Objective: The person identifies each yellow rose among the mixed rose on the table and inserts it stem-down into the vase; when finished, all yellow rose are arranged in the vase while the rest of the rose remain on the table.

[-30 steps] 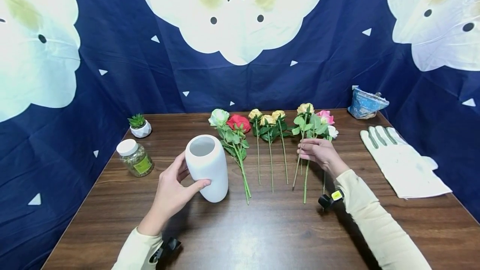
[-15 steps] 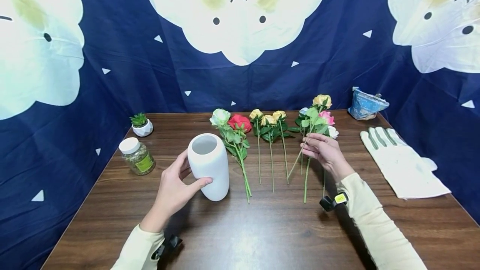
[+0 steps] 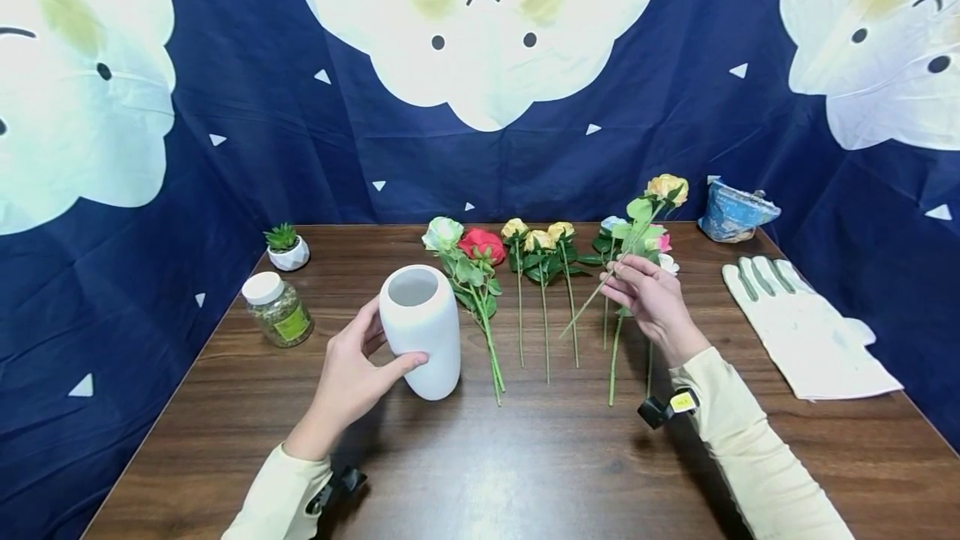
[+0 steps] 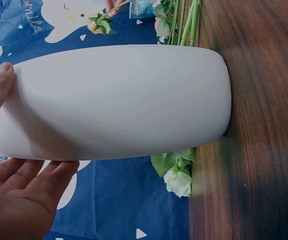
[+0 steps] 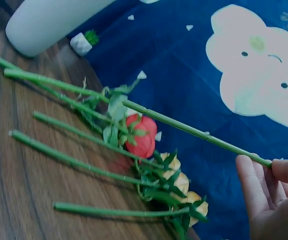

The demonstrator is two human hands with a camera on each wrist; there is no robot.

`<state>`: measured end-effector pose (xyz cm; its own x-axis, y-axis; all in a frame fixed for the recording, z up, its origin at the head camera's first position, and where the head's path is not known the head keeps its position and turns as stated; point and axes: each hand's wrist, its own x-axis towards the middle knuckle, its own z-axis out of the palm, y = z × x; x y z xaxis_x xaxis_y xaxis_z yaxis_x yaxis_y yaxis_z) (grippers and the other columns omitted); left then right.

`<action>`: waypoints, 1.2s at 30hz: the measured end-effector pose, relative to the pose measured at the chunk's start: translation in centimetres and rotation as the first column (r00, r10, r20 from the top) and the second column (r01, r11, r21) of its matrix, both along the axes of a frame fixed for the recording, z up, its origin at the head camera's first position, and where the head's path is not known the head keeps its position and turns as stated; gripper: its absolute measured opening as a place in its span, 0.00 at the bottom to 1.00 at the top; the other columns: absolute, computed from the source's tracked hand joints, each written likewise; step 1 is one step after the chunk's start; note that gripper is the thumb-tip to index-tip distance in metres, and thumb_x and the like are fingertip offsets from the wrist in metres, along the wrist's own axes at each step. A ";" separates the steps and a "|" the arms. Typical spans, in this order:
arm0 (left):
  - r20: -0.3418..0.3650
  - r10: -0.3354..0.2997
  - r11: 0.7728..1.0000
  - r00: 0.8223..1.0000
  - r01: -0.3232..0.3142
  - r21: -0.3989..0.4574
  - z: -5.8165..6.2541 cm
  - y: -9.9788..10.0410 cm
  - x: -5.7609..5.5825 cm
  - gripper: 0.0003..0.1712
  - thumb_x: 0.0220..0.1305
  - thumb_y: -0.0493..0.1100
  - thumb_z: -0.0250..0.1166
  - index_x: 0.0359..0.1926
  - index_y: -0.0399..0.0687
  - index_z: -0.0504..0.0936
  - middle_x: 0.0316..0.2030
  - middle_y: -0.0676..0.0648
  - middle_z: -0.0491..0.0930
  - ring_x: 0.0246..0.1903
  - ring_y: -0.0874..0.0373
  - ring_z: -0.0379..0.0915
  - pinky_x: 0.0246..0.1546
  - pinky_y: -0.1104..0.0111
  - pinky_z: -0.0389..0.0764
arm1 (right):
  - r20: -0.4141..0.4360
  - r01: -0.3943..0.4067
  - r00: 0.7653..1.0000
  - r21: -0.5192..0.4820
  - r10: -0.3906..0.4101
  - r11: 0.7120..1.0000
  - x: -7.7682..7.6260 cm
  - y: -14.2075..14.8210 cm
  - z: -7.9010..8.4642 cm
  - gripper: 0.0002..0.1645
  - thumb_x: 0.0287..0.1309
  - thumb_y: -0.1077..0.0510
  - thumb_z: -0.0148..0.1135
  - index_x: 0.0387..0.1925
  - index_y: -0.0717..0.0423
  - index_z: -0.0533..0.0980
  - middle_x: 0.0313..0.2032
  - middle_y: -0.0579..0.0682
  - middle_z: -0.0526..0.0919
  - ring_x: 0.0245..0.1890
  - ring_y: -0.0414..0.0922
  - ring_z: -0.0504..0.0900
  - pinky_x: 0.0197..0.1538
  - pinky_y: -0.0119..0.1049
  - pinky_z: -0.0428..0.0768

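My left hand (image 3: pixel 348 377) grips the side of a white vase (image 3: pixel 422 340), thumb in front and fingers behind; the vase stands upright on the table. With thumb and fingers my right hand (image 3: pixel 651 302) pinches the stem of a yellow rose (image 3: pixel 667 189), raised and tilted with its bloom up to the right. In the right wrist view the held stem (image 5: pixel 199 132) runs down from the fingertips. Below that hand lie flowers with pink (image 3: pixel 662 242), white (image 3: pixel 668 264) and pale blue (image 3: pixel 611 224) blooms, partly hidden. Several other yellow roses (image 3: pixel 539 241) lie left of them.
Beside the vase lie a red rose (image 3: pixel 482 246) and a pale green rose (image 3: pixel 442 233). A white-lidded jar (image 3: pixel 279 311) and a small potted succulent (image 3: pixel 288 252) stand left on the wooden table (image 3: pixel 525 465). At right are a blue bag (image 3: pixel 737 211) and white gloves (image 3: pixel 810 340).
My right hand has lifted the yellow rose, its bloom moving up and right and its stem tilting off the table. My left hand keeps its hold on the vase.
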<state>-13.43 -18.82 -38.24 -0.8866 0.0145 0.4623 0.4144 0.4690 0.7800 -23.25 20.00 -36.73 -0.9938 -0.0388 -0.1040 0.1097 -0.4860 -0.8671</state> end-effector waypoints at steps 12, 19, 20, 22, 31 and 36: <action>-0.011 -0.008 1.000 1.000 0.008 -0.007 0.0 0.0 -0.1 0.50 0.47 0.34 0.84 0.71 0.37 0.71 0.56 0.36 0.84 0.54 0.45 0.83 0.52 0.84 0.78 | -0.095 0.082 0.992 -0.026 -0.084 0.996 1.0 -1.5 1.9 0.15 0.76 0.69 0.49 0.34 0.54 0.76 0.32 0.45 0.87 0.32 0.39 0.89 0.41 0.31 0.90; -0.009 -0.007 1.000 1.000 0.007 -0.008 -0.1 -0.1 -0.1 0.50 0.46 0.34 0.84 0.71 0.37 0.71 0.56 0.36 0.84 0.54 0.45 0.83 0.52 0.85 0.78 | -0.137 0.080 0.986 -0.082 -0.091 0.993 1.7 -2.6 3.0 0.16 0.76 0.70 0.49 0.33 0.53 0.77 0.31 0.46 0.87 0.32 0.40 0.89 0.42 0.32 0.90; -0.008 -0.005 1.000 1.000 0.005 -0.008 -0.1 -0.1 -0.1 0.50 0.46 0.34 0.84 0.71 0.37 0.71 0.56 0.36 0.84 0.54 0.45 0.83 0.52 0.85 0.78 | -0.144 0.076 0.986 -0.092 -0.088 0.993 1.8 -2.8 3.2 0.16 0.76 0.70 0.49 0.33 0.54 0.77 0.31 0.47 0.87 0.32 0.40 0.89 0.42 0.32 0.90; -0.005 -0.001 1.000 1.000 0.001 -0.009 -0.2 -0.1 -0.1 0.50 0.46 0.34 0.84 0.71 0.37 0.71 0.55 0.36 0.84 0.53 0.44 0.83 0.52 0.85 0.78 | -0.159 0.072 0.983 -0.106 -0.088 0.992 1.9 -3.2 3.5 0.16 0.75 0.71 0.49 0.33 0.54 0.77 0.31 0.48 0.87 0.32 0.41 0.89 0.42 0.33 0.90; -0.005 0.007 1.000 1.000 -0.007 -0.025 -0.1 -0.1 -0.1 0.50 0.46 0.35 0.85 0.71 0.37 0.71 0.56 0.36 0.84 0.54 0.46 0.83 0.54 0.62 0.86 | -0.234 0.051 0.968 -0.166 -0.090 0.985 2.5 -4.6 4.6 0.16 0.75 0.72 0.49 0.32 0.57 0.78 0.32 0.50 0.87 0.32 0.43 0.89 0.40 0.34 0.90; -0.010 0.004 1.000 1.000 -0.004 -0.025 -0.1 -0.1 -0.1 0.50 0.46 0.34 0.85 0.71 0.37 0.71 0.56 0.36 0.84 0.54 0.46 0.83 0.54 0.68 0.85 | -0.269 0.048 0.958 -0.201 -0.102 0.978 2.7 -5.3 4.9 0.16 0.75 0.72 0.49 0.33 0.58 0.78 0.32 0.51 0.87 0.33 0.44 0.89 0.40 0.35 0.91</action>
<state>-13.52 -18.93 -38.38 -0.8821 0.0225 0.4706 0.4201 0.4899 0.7639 -20.59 14.66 -31.78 -0.9830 0.0452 0.1777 -0.1648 -0.6424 -0.7484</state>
